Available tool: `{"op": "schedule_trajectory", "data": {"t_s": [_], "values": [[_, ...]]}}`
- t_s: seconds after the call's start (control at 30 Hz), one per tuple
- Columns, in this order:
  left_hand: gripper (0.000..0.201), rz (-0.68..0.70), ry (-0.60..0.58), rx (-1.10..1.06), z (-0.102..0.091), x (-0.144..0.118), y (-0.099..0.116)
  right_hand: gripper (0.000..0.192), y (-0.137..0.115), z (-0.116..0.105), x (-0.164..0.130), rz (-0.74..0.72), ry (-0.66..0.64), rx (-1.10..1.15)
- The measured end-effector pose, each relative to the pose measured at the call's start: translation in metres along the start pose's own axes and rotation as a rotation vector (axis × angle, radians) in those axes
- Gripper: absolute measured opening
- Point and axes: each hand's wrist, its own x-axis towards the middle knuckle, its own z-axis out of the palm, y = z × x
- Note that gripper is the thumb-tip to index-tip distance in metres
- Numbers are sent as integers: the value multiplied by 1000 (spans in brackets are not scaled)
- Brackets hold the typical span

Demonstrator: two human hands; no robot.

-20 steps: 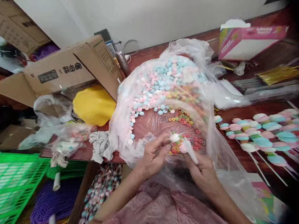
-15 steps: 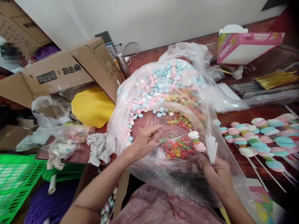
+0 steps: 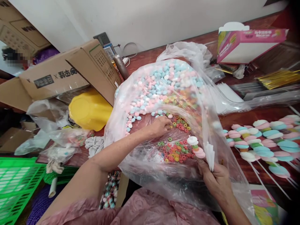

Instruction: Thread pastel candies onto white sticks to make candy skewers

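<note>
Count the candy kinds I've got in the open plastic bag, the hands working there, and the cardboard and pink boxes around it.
Pastel disc candies, heaped in the plastic bag: 1 kind
Colourful ring candies: 1 kind
Hands: 2, left hand at the rings, right hand holding a candy skewer
Cardboard box: 1
Pink box: 1
Total: 6

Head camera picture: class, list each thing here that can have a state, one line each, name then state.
Plastic bag: open, spread on the table, candy inside.
Left hand: inside the bag, fingertips on loose candy rings.
Right hand: grip closed on a partly filled candy skewer and white sticks.
Cardboard box: tipped, flap open.
Pink carton: open on top.
Finished skewers: lying flat on the table.
</note>
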Motion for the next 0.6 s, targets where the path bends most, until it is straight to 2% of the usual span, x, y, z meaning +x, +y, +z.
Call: {"op": "schedule_trajectory", "data": {"t_s": [0.2,0.3,0.37,0.5,0.6], "values": [[13,-272,81,-631,-1,-44,20,24,-20,5,5,-218,-83,-207],[15,-302,145,-803,2,-69,38,28,-25,11,7,-276,-105,-316],[11,-228,262,-738,5,-84,47,30,-25,15,6,-291,-101,-360],[8,73,574,-301,16,-106,55,31,-29,22,2,-273,-90,-342],[15,264,753,-37,25,-113,55,31,-39,28,-3,-222,-165,-259]]}}
